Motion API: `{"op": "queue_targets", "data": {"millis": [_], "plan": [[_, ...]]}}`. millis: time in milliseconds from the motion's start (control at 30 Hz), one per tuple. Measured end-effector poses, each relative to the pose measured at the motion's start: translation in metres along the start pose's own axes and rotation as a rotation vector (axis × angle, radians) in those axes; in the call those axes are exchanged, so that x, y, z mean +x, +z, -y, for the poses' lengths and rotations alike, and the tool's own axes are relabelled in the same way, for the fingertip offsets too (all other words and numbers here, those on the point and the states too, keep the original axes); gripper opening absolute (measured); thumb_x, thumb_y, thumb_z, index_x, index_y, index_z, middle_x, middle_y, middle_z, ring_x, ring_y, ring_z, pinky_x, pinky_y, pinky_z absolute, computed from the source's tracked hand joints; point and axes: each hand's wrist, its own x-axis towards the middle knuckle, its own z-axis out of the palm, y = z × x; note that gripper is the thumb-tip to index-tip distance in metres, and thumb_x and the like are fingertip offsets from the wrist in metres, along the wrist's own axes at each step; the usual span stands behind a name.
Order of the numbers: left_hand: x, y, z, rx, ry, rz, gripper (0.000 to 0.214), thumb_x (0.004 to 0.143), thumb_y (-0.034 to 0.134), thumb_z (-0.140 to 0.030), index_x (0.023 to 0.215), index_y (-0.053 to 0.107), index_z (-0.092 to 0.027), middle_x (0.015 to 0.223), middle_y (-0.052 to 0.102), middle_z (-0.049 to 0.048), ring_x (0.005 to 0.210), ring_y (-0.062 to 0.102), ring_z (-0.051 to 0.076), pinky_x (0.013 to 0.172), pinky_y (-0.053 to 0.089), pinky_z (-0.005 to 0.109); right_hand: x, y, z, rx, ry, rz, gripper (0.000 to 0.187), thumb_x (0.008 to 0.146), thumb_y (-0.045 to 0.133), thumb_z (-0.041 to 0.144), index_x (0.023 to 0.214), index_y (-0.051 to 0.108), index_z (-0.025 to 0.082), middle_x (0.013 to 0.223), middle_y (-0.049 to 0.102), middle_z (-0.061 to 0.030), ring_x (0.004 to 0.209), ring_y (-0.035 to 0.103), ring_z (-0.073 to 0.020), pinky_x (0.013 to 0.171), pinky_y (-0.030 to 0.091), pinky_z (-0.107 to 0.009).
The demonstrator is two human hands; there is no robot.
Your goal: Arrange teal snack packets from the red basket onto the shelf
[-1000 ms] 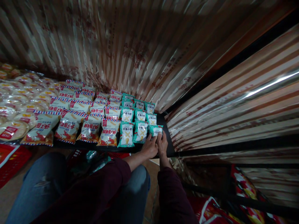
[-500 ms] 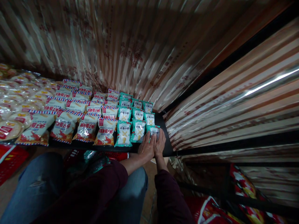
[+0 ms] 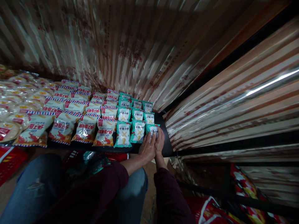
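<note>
Both my hands rest side by side on one small teal snack packet (image 3: 152,128) at the right front of a black shelf (image 3: 167,149). My left hand (image 3: 147,147) lies over the packet's left part with its fingers together. My right hand (image 3: 160,142) covers the packet's right part, fingers flat on it. More teal packets (image 3: 123,134) stand in rows to the left and behind. Further left lie red, white and blue striped snack bags (image 3: 104,132).
Pale round-cake packets (image 3: 9,130) fill the shelf's far left. Shiny striped foil covers the wall behind and the right side. A red basket (image 3: 10,158) sits below left, with red bags (image 3: 245,186) on a lower rack at the right. My knees are below the shelf edge.
My hands stayed on the teal packet and shifted slightly left with it; the fingers flattened over it. The view moved a little.
</note>
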Motion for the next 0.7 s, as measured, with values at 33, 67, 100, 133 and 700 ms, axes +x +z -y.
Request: {"op": "queue_targets", "data": {"millis": [33, 67, 100, 133, 700], "plan": [[0.000, 0.000, 0.000, 0.004, 0.002, -0.003, 0.061, 0.085, 0.036, -0.014, 0.145, 0.023, -0.005, 0.152, 0.023, 0.0191, 0.143, 0.018, 0.025, 0.116, 0.022, 0.040, 0.000, 0.001, -0.001, -0.001, -0.003, 0.015, 0.052, 0.093, 0.028, 0.043, 0.134, 0.045, 0.016, 0.135, 0.047, -0.0164, 0.128, 0.040, -0.0253, 0.105, 0.035, -0.047], [0.001, 0.000, 0.000, 0.012, 0.008, -0.004, 0.062, 0.085, 0.037, -0.014, 0.144, 0.023, -0.005, 0.152, 0.024, 0.0195, 0.143, 0.017, 0.026, 0.116, 0.021, 0.041, -0.001, 0.002, -0.002, -0.003, 0.000, 0.027, 0.053, 0.093, 0.027, 0.043, 0.134, 0.045, 0.016, 0.135, 0.046, -0.0163, 0.128, 0.039, -0.0253, 0.105, 0.035, -0.047], [0.001, 0.000, 0.001, 0.021, 0.016, -0.002, 0.062, 0.085, 0.038, -0.015, 0.144, 0.022, -0.005, 0.152, 0.024, 0.0195, 0.143, 0.016, 0.026, 0.117, 0.021, 0.042, -0.001, 0.003, -0.002, -0.007, 0.005, 0.039, 0.053, 0.093, 0.026, 0.044, 0.133, 0.046, 0.016, 0.135, 0.046, -0.0164, 0.128, 0.039, -0.0255, 0.105, 0.035, -0.048], [0.001, 0.001, 0.002, 0.032, 0.026, 0.002, 0.063, 0.085, 0.038, -0.014, 0.144, 0.022, -0.005, 0.152, 0.025, 0.0193, 0.143, 0.015, 0.026, 0.117, 0.020, 0.043, -0.002, 0.004, -0.002, -0.012, 0.013, 0.046, 0.053, 0.093, 0.026, 0.044, 0.133, 0.046, 0.016, 0.136, 0.046, -0.0164, 0.128, 0.039, -0.0258, 0.105, 0.034, -0.048], [-0.024, -0.001, 0.013, 0.246, 0.187, -0.017, 0.069, 0.082, 0.037, -0.007, 0.147, 0.014, -0.006, 0.156, 0.007, 0.0142, 0.144, -0.001, 0.024, 0.117, 0.021, 0.044, -0.006, 0.002, 0.007, -0.059, 0.088, 0.030, 0.053, 0.092, 0.027, 0.044, 0.138, 0.039, 0.020, 0.143, 0.037, -0.0150, 0.132, 0.034, -0.0281, 0.105, 0.032, -0.049]]}}
